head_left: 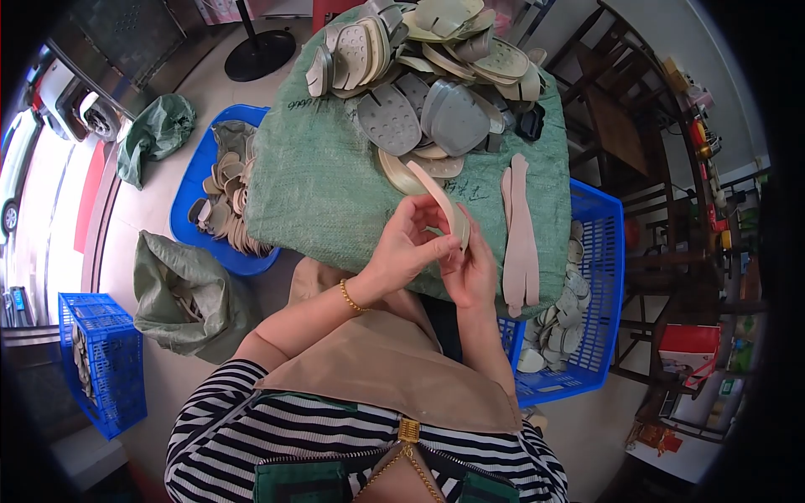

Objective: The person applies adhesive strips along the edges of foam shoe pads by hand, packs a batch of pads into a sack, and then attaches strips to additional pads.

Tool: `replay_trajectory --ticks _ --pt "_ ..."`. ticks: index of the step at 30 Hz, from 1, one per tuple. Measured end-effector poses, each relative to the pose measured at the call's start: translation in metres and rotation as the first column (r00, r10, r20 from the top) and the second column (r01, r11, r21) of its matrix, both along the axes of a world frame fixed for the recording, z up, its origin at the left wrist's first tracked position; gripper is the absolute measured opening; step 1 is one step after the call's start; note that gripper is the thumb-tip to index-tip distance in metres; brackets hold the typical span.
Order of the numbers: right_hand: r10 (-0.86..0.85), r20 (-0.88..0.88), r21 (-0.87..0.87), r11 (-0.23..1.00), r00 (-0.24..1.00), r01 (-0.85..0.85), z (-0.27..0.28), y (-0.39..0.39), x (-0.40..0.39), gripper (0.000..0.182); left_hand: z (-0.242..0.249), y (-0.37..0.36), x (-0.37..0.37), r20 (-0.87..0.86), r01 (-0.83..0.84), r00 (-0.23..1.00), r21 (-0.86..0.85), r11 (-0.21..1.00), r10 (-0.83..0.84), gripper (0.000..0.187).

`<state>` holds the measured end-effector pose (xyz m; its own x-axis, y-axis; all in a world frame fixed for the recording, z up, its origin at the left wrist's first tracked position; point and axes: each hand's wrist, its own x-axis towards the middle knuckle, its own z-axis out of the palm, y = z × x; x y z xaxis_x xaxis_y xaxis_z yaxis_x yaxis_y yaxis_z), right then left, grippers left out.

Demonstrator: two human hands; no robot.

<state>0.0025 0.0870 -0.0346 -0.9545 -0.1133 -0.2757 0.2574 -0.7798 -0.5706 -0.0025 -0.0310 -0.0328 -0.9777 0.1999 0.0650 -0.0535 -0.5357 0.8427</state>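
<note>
Left hand (402, 247): raised over the desk's (327, 184) near edge, wrist bent, fingers closed around the insole (444, 205).
Insole: pinched between both hands, long axis running up-left to down-right.
Right hand (471, 270): upright, fingers closed on the insole's lower end.

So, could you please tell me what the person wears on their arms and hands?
Both forearms are bare, with no gloves on the left hand or right hand. A thin gold bead bracelet circles the left wrist. No ring shows on the fingers. Further up, a black-and-white striped top covers the upper arms, and a tan apron lies across the lap.
</note>
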Motion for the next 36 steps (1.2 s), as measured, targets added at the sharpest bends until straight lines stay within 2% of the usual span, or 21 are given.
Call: replay_trajectory --ticks 2,4,8,10,12,13,16,17,18,19,20,21,22,23,24,26,28,30,32,34,36 --pt "-0.005 0.035 0.032 0.999 0.999 0.004 -0.001 0.002 0.003 0.041 0.011 -0.001 0.003 0.002 -0.024 1.000 -0.006 1.000 0.024 0.052" --pt "0.179 -0.175 -0.104 0.974 0.968 -0.199 -0.019 0.011 0.007 0.044 0.014 -0.004 0.003 0.005 -0.054 0.999 -0.012 0.998 0.054 0.050" --pt "0.200 -0.259 -0.191 0.948 0.945 -0.253 -0.024 0.008 0.012 0.046 0.005 -0.009 -0.002 0.084 -0.122 0.989 -0.038 0.992 0.125 0.050" --pt "0.187 -0.177 0.057 0.982 0.966 -0.180 -0.022 0.003 0.017 0.048 0.000 -0.016 -0.008 0.087 -0.198 0.975 -0.058 0.978 0.203 0.050" --pt "0.234 -0.197 0.145 0.967 0.952 -0.208 -0.036 0.004 0.022 0.049 -0.001 -0.029 -0.014 0.361 -0.210 0.923 0.178 0.961 0.134 0.055" --pt "0.267 -0.182 0.136 0.960 0.946 -0.245 -0.042 0.002 0.023 0.049 -0.001 -0.033 -0.012 0.361 -0.206 0.923 0.177 0.962 0.131 0.055" --pt "0.251 -0.140 0.227 0.950 0.958 -0.216 -0.038 -0.005 0.018 0.044 0.000 -0.047 -0.009 0.347 0.133 0.905 0.314 0.940 -0.244 0.059" --pt "0.371 -0.221 0.684 0.718 0.902 -0.128 -0.036 -0.001 0.013 0.036 -0.004 -0.051 -0.010 0.345 0.144 0.903 0.315 0.938 -0.254 0.059" --pt "0.506 -0.218 0.949 0.311 0.835 0.060 -0.035 0.003 0.007 0.031 -0.010 -0.055 -0.012 0.336 0.095 0.927 0.215 0.972 -0.165 0.060" --pt "0.496 -0.220 0.949 0.310 0.840 0.065 -0.033 0.010 -0.001 0.031 -0.014 -0.060 -0.015 0.316 0.040 0.946 0.116 0.992 -0.075 0.061" --pt "0.352 -0.245 0.936 0.329 0.903 0.126 -0.030 0.021 -0.011 0.024 -0.012 -0.064 -0.018 0.150 -0.106 0.978 -0.248 0.963 0.147 0.066" --pt "0.201 -0.269 0.922 0.338 0.942 0.191 -0.027 0.033 -0.023 0.023 -0.008 -0.071 -0.022 -0.091 -0.297 0.951 -0.542 0.786 0.296 0.070" --pt "0.165 -0.338 0.930 0.213 0.927 0.301 -0.023 0.048 -0.038 0.022 -0.005 -0.080 -0.028 -0.097 -0.296 0.952 -0.539 0.789 0.291 0.070" --pt "0.140 -0.404 0.914 0.081 0.904 0.397 -0.020 0.065 -0.054 0.022 -0.002 -0.092 -0.033 -0.374 -0.469 0.872 -0.822 0.322 0.315 0.077" --pt "0.090 -0.406 0.913 -0.002 0.910 0.408 -0.025 0.082 -0.071 0.023 0.000 -0.102 -0.039 -0.609 -0.566 0.773 -0.788 -0.244 0.175 0.085" --pt "0.044 -0.418 0.903 -0.088 0.907 0.420 -0.044 0.110 -0.101 0.024 -0.004 -0.115 -0.054 -0.534 -0.457 0.820 -0.828 -0.325 0.206 0.090" --pt "0.042 -0.373 0.866 -0.343 0.927 0.364 -0.057 0.126 -0.121 0.026 -0.012 -0.125 -0.061 -0.459 -0.341 0.853 -0.850 -0.402 0.249 0.095" --pt "0.006 -0.282 0.896 -0.355 0.959 0.266 -0.054 0.124 -0.124 0.027 -0.021 -0.133 -0.068 -0.241 -0.108 0.919 -0.915 -0.389 0.312 0.096" --pt "-0.035 -0.186 0.917 -0.365 0.982 0.161 -0.058 0.129 -0.130 0.029 -0.034 -0.134 -0.068 -0.377 -0.228 0.883 -0.864 -0.449 0.278 0.094" --pt "-0.030 -0.135 0.983 -0.129 0.990 0.130 -0.077 0.145 -0.135 0.026 -0.038 -0.128 -0.063 -0.489 -0.323 0.839 -0.800 -0.505 0.238 0.092" --pt "-0.044 -0.143 0.990 -0.004 0.989 0.143 -0.079 0.152 -0.134 0.026 -0.033 -0.101 -0.061 -0.648 -0.555 0.760 -0.693 -0.459 0.059 0.084"
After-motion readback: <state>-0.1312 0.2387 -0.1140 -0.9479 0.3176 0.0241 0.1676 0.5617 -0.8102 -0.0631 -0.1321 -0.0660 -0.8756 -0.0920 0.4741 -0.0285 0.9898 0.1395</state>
